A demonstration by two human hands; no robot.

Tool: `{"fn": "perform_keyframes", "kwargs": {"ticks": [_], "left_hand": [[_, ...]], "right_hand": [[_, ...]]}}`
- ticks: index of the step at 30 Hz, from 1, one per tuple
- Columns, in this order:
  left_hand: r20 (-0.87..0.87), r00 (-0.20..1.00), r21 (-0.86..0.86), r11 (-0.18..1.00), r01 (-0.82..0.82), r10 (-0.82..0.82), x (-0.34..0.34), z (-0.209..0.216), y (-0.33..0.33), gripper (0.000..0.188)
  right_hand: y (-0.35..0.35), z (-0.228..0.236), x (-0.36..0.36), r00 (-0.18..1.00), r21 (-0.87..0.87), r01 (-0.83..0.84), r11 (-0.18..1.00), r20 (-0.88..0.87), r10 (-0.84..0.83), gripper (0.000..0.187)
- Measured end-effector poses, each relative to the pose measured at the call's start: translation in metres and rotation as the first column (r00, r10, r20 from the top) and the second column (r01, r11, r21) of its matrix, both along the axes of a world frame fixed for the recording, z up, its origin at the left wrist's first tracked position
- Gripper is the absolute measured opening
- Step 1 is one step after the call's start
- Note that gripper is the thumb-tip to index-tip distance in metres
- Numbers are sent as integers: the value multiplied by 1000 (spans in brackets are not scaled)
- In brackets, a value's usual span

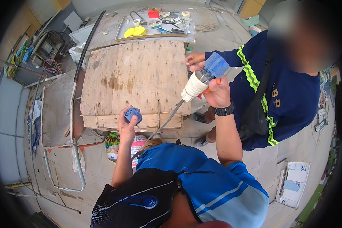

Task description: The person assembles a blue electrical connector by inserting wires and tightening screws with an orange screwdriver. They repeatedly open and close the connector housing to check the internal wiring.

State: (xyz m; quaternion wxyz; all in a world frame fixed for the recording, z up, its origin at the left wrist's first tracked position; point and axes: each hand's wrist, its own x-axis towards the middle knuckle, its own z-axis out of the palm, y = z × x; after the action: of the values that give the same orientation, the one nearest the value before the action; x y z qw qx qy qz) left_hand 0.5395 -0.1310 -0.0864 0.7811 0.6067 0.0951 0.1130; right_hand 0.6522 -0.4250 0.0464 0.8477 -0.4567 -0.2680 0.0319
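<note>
My left hand [126,128] is closed around a small round blue plastic piece [133,113], hollow with ribs inside, held up near the front edge of the wooden platform. In my right hand [218,94], raised over the platform's right side, is an industrial plug with a blue front part [216,65] and a white tapered sleeve [193,86]. Metal parts show in the gap between the two. A grey cable [170,116] leaves the sleeve and runs down towards my body. Something orange [207,91], perhaps a tool handle, also sits in my right hand, partly hidden by the fingers.
A wooden platform [136,76] fills the middle. Beyond it lies a tray [154,35] with tape rolls, yellow discs and small tools. A co-worker in a dark blue top [285,106] stands close at right, one hand [195,58] near the plug. A metal-framed cart [59,110] stands left.
</note>
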Motion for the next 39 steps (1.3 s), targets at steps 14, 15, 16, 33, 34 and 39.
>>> {"fn": "perform_keyframes", "kwargs": {"ticks": [14,15,16,33,34,39], "left_hand": [[-75,994,784,612,105,-74,195,-172,4,66],[-88,993,780,614,119,-81,201,-177,-3,67],[-102,991,776,617,132,-85,205,-182,-10,67],[104,897,-432,792,431,-430,228,23,-45,67],[216,847,-549,657,517,-487,228,40,-50,67],[188,858,-527,688,499,-478,207,77,-54,68]], "right_hand": [[17,-85,109,780,351,-203,914,-506,368,57],[15,-84,115,767,318,-131,939,-568,299,56],[15,-83,120,745,279,-62,958,-625,230,55],[64,-37,116,761,-235,-99,967,-644,-79,54],[64,-37,107,742,-250,-115,961,-665,-84,52],[88,-5,67,812,-518,50,854,-476,-337,45]]}}
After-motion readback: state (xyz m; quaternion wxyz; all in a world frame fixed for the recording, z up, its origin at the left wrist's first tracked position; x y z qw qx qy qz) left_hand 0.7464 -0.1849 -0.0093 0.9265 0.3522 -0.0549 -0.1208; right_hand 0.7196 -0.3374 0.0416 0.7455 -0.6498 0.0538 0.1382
